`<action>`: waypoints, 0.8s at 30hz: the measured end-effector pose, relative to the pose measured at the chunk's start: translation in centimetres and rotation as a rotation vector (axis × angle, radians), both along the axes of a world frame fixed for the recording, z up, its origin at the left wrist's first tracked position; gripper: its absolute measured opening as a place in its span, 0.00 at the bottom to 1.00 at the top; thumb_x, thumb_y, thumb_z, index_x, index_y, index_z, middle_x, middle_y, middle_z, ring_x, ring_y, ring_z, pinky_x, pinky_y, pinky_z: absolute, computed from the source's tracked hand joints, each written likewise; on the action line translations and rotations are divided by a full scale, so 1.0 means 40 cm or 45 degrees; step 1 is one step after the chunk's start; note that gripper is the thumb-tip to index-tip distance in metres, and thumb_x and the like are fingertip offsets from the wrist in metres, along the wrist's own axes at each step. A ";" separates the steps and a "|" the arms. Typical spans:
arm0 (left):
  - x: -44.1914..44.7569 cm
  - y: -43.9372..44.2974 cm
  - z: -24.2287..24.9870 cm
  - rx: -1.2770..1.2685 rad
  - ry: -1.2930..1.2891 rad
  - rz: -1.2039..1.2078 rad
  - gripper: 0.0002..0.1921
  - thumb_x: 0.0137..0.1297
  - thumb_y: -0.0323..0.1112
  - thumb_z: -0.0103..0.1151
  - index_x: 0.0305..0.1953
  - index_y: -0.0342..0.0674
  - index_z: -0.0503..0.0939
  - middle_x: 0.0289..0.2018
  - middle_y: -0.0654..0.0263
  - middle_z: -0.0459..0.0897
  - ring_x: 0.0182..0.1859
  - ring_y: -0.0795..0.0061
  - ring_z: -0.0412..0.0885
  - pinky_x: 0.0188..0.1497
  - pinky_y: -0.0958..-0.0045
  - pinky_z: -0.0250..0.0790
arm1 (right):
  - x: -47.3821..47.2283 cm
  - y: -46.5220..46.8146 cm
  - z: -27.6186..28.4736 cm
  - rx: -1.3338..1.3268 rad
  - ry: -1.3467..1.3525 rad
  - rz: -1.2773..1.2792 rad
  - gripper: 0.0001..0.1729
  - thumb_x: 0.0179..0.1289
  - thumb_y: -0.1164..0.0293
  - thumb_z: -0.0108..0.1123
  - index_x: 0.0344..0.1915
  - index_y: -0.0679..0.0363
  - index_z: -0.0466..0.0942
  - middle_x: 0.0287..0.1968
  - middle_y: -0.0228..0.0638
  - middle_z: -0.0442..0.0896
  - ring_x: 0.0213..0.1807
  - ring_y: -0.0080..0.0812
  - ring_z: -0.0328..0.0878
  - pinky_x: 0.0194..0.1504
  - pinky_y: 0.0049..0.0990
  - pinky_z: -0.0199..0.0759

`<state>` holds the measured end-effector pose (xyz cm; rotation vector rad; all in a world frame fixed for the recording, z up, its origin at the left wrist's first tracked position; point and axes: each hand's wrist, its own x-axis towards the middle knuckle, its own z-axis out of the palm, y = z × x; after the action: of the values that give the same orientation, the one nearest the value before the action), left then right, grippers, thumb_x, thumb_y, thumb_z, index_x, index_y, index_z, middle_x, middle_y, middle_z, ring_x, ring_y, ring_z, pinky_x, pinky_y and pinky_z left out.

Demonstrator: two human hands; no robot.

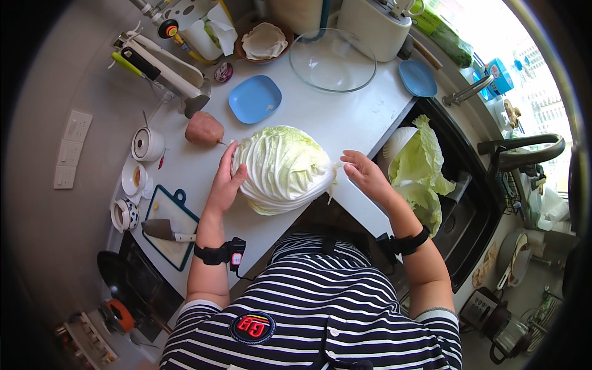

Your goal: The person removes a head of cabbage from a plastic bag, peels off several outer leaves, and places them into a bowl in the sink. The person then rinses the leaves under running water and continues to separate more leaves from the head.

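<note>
A large head of napa cabbage (282, 169) lies on its side on the white counter in front of me, its root end towards the right. My left hand (226, 178) rests against its left end, fingers extended along the leaves. Just off the root end, my right hand (363, 173) is raised with fingers slightly curled and nothing in it. Loose cabbage leaves (418, 162) lie in and over a white colander (397, 145) at the sink. A blue plate (255, 99) and a reddish root vegetable (204, 128) sit beyond the cabbage.
On the left, a cleaver (159, 229) lies on a cutting board (178, 252) near small jars. A glass bowl (333, 62), a second blue plate (417, 78) and a knife block (162, 69) stand farther back. The black sink (455, 231) with its faucet (522, 148) is at right.
</note>
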<state>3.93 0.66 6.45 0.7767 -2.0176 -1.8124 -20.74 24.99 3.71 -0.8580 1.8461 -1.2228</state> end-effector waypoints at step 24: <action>-0.036 0.079 0.067 0.418 0.283 0.061 0.33 0.61 0.39 0.57 0.65 0.39 0.59 0.59 0.58 0.68 0.63 0.66 0.65 0.65 0.69 0.56 | 0.035 -0.055 -0.033 -0.086 -0.105 0.271 0.66 0.52 0.48 0.70 0.72 0.67 0.34 0.70 0.56 0.48 0.73 0.51 0.45 0.72 0.39 0.41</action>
<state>2.49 3.83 9.14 0.6671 -1.5735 -2.1269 -19.34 22.78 2.38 -0.9987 1.6115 -1.1733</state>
